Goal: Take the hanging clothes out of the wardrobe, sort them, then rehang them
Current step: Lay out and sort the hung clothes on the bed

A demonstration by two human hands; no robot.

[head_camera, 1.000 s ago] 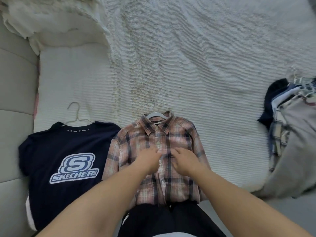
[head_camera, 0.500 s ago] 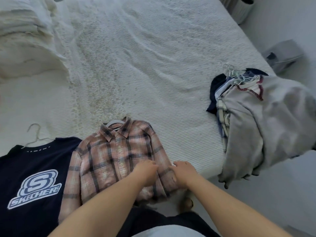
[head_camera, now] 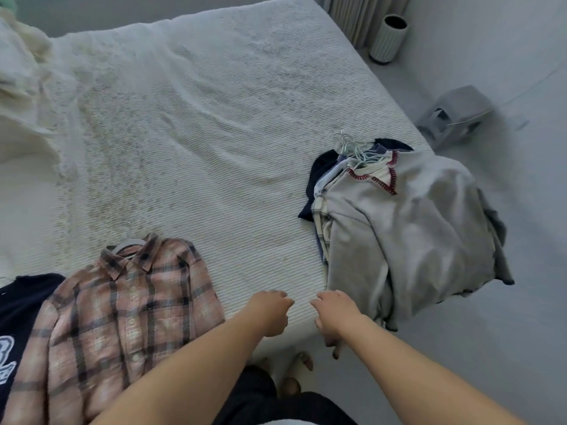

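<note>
shirt [head_camera: 122, 308] left of clothes pile [head_camera: 399, 228]

A home bedroom: a white-quilted bed [head_camera: 214, 133], curtains [head_camera: 365, 16] by the wall.

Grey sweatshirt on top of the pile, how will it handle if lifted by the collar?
Grey sweatshirt is probably floppy: it drapes in folds over the bed edge. Likely drags neighbours, since the hangers bunch together.

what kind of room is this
Most likely a bedroom: a wide bed with a white textured cover fills the view, clothes still on hangers are piled at its edge, a plaid shirt lies flat beside them, and curtains hang at the far corner.
</note>
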